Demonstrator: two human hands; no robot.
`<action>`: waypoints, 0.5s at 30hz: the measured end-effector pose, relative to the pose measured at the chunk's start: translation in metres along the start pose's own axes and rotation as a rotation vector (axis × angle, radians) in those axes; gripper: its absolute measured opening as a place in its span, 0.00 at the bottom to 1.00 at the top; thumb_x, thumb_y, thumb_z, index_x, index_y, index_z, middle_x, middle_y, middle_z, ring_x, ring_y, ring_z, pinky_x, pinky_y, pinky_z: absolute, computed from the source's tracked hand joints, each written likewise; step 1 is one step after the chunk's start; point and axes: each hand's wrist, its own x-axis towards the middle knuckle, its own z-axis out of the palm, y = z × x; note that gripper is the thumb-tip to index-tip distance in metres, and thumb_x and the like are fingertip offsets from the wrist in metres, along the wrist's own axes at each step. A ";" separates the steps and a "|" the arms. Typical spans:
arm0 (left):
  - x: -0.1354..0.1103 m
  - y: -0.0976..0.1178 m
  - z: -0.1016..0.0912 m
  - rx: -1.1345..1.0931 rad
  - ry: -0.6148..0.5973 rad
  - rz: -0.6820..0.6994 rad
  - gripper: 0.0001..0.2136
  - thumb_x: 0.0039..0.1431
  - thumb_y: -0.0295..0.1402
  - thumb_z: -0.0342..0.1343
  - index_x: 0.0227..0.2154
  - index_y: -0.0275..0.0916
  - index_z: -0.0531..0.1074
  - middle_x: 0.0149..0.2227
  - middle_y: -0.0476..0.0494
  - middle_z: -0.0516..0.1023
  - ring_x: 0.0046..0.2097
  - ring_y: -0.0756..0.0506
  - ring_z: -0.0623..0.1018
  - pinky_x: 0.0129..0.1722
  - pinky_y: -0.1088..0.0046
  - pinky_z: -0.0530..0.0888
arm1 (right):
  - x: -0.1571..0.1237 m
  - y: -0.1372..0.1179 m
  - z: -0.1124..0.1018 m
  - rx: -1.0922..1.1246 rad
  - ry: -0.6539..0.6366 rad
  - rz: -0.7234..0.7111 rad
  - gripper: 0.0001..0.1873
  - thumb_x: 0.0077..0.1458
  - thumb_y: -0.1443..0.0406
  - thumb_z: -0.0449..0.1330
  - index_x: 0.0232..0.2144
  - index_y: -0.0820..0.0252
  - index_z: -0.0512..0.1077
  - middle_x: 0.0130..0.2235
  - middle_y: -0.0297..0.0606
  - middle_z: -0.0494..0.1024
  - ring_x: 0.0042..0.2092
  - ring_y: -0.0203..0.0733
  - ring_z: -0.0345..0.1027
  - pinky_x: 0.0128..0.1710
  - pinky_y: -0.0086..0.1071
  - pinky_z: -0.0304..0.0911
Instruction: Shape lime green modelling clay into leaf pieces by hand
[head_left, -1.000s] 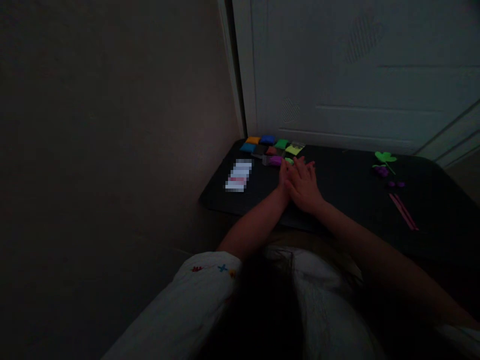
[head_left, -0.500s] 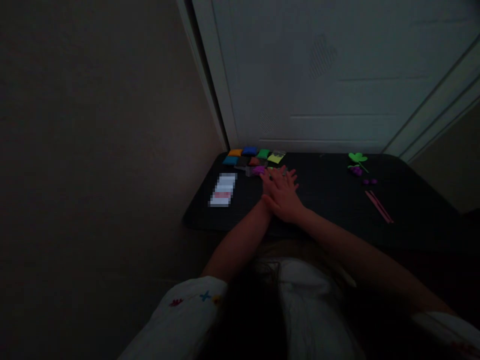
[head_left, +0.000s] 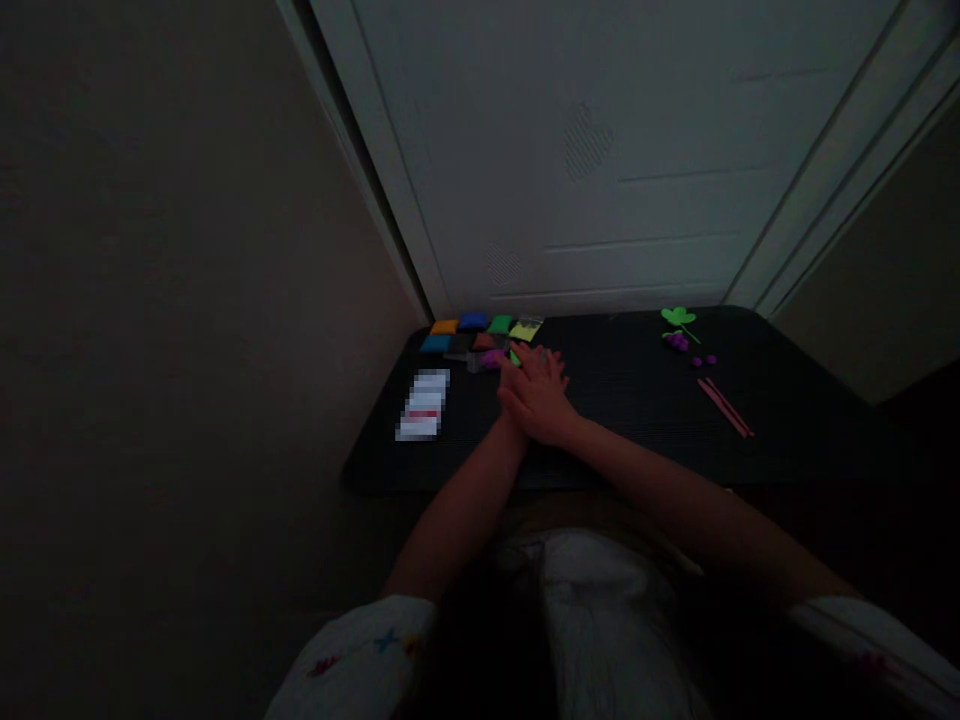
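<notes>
My right hand point(head_left: 540, 402) lies flat across my left hand point(head_left: 559, 369), fingers stretched out. Of the left hand, mainly the fingertips show past the right one, spread apart. Whatever may lie between the palms is hidden. Just beyond the hands sit small packets of coloured clay; the closest are a purple packet point(head_left: 492, 359) and a bright green piece point(head_left: 514, 357), partly covered by fingers. Behind them are a yellow packet point(head_left: 526, 329) and a green packet point(head_left: 500, 325).
On the dark table point(head_left: 615, 440), a blurred white phone-like rectangle point(head_left: 424, 405) lies left. At right are a green leafy clay shape point(head_left: 678, 317), purple clay balls point(head_left: 677, 342) and two pink sticks point(head_left: 724, 407). A white door point(head_left: 487, 150) stands behind, a wall point(head_left: 187, 300) left.
The view has shifted, so the table and its things appear further left. My right hand's fingers are closer together over the left hand; the hands stay stacked.
</notes>
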 end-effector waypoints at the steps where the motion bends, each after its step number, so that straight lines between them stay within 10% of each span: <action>1: -0.001 -0.001 0.001 0.004 -0.013 -0.004 0.22 0.53 0.48 0.31 0.44 0.49 0.62 0.49 0.48 0.65 0.55 0.44 0.58 0.51 0.60 0.54 | 0.006 -0.002 0.000 0.014 0.022 0.009 0.26 0.54 0.53 0.38 0.54 0.52 0.49 0.58 0.37 0.47 0.58 0.46 0.36 0.54 0.48 0.31; 6: 0.003 -0.001 -0.001 0.011 -0.211 -0.136 0.24 0.51 0.50 0.35 0.45 0.43 0.63 0.47 0.44 0.66 0.51 0.43 0.64 0.48 0.59 0.60 | 0.027 0.025 0.002 -0.011 0.171 0.246 0.25 0.55 0.54 0.36 0.51 0.57 0.53 0.56 0.42 0.51 0.58 0.46 0.38 0.53 0.51 0.30; 15: 0.025 0.000 -0.023 0.007 0.009 -0.201 0.21 0.53 0.46 0.38 0.30 0.34 0.67 0.18 0.47 0.67 0.19 0.51 0.67 0.18 0.76 0.63 | 0.022 0.055 0.003 0.106 0.296 0.367 0.25 0.55 0.55 0.35 0.45 0.62 0.61 0.51 0.46 0.59 0.54 0.43 0.48 0.52 0.44 0.44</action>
